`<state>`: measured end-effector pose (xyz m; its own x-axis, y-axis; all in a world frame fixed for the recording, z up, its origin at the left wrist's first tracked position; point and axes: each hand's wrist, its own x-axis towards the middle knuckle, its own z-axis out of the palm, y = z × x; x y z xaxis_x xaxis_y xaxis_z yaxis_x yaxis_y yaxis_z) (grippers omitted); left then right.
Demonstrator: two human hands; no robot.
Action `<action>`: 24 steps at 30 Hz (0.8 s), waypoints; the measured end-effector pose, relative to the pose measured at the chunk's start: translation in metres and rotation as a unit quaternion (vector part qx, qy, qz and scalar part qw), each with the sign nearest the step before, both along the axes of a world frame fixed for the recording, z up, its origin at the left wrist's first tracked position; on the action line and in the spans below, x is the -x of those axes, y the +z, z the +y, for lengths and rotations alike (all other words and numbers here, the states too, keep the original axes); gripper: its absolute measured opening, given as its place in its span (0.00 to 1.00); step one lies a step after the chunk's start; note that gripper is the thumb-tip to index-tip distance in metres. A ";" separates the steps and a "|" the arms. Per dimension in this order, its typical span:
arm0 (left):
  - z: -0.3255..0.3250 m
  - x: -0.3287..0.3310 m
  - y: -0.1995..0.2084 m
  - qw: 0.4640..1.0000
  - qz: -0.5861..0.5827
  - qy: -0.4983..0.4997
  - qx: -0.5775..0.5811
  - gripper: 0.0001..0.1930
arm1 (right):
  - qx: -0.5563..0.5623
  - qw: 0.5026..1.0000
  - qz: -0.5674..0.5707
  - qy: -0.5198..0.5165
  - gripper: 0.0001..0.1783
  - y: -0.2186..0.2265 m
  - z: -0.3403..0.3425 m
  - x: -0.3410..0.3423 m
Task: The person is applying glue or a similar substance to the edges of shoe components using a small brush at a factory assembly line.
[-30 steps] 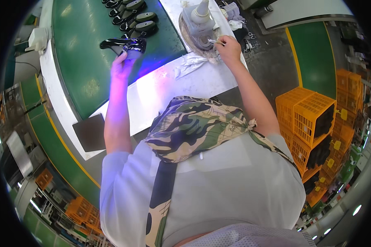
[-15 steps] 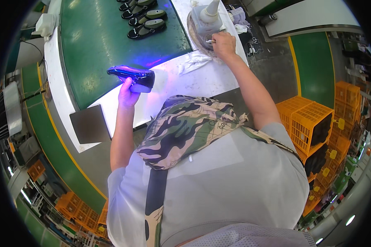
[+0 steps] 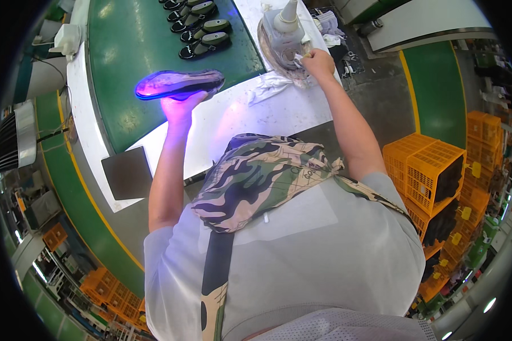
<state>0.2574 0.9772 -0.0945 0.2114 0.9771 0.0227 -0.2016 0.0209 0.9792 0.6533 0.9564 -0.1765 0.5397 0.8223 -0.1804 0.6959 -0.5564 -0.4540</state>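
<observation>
My left hand (image 3: 179, 107) holds a black shoe (image 3: 179, 84) from below, sole side up, over the edge of the green conveyor belt (image 3: 125, 68). Purple-blue light falls on the shoe and hand. My right hand (image 3: 318, 61) is closed on a thin brush at the rim of a round, smeared dish (image 3: 273, 51). A white cone-topped bottle (image 3: 284, 25) stands in that dish. A camouflage cap (image 3: 256, 182) and a grey shirt fill the lower picture and hide the table's near edge.
Several black shoes (image 3: 202, 25) lie in a row on the belt at the back. A crumpled white cloth (image 3: 267, 88) lies on the white table (image 3: 301, 111). A dark flat pad (image 3: 128, 170) sits at the table's left. Orange crates (image 3: 432, 170) are stacked to the right.
My left hand has lifted the black shoe off the belt and turned it level under the purple light. My right hand has stayed at the dish.
</observation>
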 end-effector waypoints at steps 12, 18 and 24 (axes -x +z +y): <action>-0.001 -0.029 0.043 0.941 0.112 -0.058 -0.315 0.25 | -0.154 0.786 0.599 -0.027 0.09 0.088 -0.007 0.060; -0.004 -0.034 0.060 0.890 0.193 -0.047 -0.411 0.20 | -0.255 0.708 0.650 0.102 0.12 0.142 0.003 0.110; -0.013 -0.029 0.078 0.842 0.258 -0.034 -0.473 0.20 | -0.258 0.715 0.630 0.162 0.12 0.148 0.007 0.128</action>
<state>0.2862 0.9641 -0.0161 0.4861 0.5580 0.6725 0.2251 -0.8236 0.5206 0.5254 0.9631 -0.0280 -0.0183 0.9997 0.0173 -0.3909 0.0088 -0.9204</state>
